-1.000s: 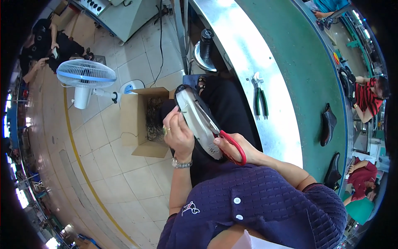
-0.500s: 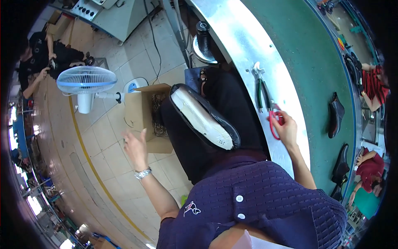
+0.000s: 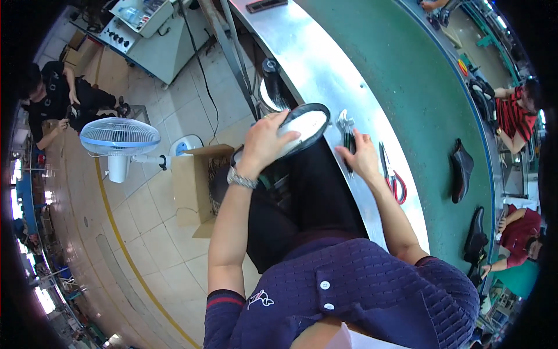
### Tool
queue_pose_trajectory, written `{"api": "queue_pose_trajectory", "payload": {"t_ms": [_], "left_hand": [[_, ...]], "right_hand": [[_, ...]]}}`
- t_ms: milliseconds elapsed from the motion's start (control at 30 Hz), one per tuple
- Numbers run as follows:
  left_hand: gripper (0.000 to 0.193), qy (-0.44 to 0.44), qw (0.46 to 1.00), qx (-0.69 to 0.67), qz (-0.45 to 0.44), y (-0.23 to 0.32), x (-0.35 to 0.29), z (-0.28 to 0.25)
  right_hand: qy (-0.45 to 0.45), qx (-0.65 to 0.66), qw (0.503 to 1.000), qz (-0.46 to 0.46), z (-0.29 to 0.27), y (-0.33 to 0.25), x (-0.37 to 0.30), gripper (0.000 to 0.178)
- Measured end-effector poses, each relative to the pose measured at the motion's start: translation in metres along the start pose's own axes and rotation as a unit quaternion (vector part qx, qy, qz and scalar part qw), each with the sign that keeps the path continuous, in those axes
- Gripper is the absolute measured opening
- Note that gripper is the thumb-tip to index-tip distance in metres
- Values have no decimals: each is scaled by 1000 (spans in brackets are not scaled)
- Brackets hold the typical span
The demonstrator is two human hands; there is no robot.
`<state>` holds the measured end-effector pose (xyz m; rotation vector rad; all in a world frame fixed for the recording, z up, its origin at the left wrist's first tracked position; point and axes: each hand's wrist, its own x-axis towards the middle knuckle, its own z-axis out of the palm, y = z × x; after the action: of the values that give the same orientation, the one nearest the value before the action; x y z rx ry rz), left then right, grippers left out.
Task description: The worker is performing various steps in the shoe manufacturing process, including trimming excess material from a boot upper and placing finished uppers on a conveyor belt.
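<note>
My left hand (image 3: 264, 145) is closed on a dark shoe (image 3: 326, 110), which lies bottom up over my lap with its white underside showing. The hand and wrist hide the shoe's middle. My right hand (image 3: 365, 157) is at a pair of pliers (image 3: 347, 138) on the metal bench edge. Its thumb and fingers are apart, on either side of the dark handles, and the pliers still lie on the metal. To the right of that hand lie red-handled scissors (image 3: 399, 187), untouched.
A metal ledge (image 3: 325, 55) borders the green belt (image 3: 401, 99), where dark shoes (image 3: 462, 170) lie. An open cardboard box (image 3: 189, 186) stands left of my legs, near a fan (image 3: 119, 139). A black cylinder (image 3: 271, 78) stands beneath the bench. Other people sit at both sides.
My right hand has let go of the scissors and moved left to the pliers. My left hand has come from the side and taken hold of the shoe, which has shifted up and turned.
</note>
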<state>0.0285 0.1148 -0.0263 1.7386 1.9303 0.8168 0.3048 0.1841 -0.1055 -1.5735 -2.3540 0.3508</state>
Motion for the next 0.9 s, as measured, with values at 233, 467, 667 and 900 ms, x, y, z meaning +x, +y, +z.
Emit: {"api": "queue_pose_trajectory", "payload": {"t_ms": [233,467,667,900], "left_hand": [[30,70,986,144,-47,-18,26,10],[46,83,983,0,-163,-27,29,-8],[82,54,992,97,-60,24,-32,15],[78,134,986,85,-53,29,-55,34]], "right_hand": [[-122,159,976,80,2,28,26,49],[-332,379,862,48,-87,-41,54,61],[-490,202,839,-123,-101,-96,96,64],[-465,178,861,-105,-105,-111,58,65]]}}
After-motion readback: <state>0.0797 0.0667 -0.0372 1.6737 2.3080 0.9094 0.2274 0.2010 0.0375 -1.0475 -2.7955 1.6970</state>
